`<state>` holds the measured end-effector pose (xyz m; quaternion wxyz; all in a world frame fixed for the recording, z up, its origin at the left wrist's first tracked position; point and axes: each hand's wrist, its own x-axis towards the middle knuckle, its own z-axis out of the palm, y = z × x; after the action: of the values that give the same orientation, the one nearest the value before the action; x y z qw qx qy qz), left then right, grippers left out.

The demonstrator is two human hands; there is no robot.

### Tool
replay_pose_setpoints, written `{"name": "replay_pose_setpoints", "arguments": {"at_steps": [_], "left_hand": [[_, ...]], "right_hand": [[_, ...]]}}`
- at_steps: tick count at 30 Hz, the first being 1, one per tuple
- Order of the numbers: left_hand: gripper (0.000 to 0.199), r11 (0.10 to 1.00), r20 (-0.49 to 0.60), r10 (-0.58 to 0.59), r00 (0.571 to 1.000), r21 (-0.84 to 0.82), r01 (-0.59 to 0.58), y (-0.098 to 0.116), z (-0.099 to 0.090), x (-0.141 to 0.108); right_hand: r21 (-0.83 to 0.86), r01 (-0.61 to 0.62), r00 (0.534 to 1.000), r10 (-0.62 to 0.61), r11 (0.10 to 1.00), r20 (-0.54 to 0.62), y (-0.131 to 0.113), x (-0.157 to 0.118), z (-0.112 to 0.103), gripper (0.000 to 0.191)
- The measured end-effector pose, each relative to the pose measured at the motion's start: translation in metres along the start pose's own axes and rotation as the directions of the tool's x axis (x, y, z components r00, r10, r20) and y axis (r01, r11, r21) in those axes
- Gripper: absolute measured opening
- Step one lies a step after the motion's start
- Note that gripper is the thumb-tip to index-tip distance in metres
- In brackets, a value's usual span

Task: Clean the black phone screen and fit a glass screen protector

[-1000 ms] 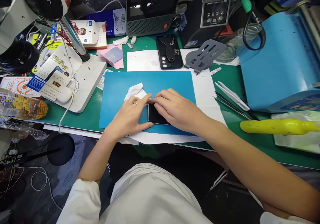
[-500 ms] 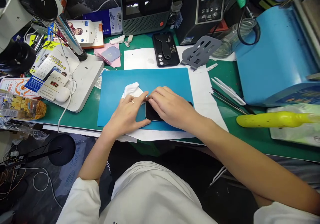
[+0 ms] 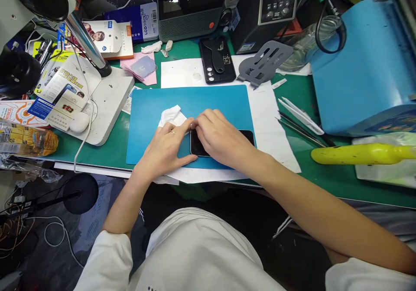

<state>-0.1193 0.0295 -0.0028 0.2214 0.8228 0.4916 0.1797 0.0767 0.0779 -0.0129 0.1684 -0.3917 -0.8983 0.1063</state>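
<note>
Head view, left hand [image 3: 165,149] open against black phone [image 3: 196,146], right hand [image 3: 219,137] curled over it, grip unclear.

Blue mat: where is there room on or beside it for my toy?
On the blue mat there's space at its left end, left of the cloth, and between its back edge and the right hand. The white paper between mat and white sticks has room too. The middle is crowded: cloth, left hand, right hand, phone.
</note>
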Motion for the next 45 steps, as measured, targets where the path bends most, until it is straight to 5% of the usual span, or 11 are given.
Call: {"name": "replay_pose_setpoints", "arguments": {"at_steps": [28, 45], "left_hand": [[0.074, 1.0, 0.019, 0.002, 1.0, 0.012, -0.002, -0.0013, -0.0006, 0.0008], [0.101, 1.0, -0.001, 0.007, 1.0, -0.013, -0.007, -0.0044, 0.0017, 0.0002]], "right_hand": [[0.198, -0.127, 0.988, 0.142, 0.972, -0.064, 0.0005, 0.0007, 0.0024, 0.019], [0.178, 0.033, 0.996, -0.017, 0.983, -0.091, 0.0063, -0.0075, 0.0005, 0.026]]}}
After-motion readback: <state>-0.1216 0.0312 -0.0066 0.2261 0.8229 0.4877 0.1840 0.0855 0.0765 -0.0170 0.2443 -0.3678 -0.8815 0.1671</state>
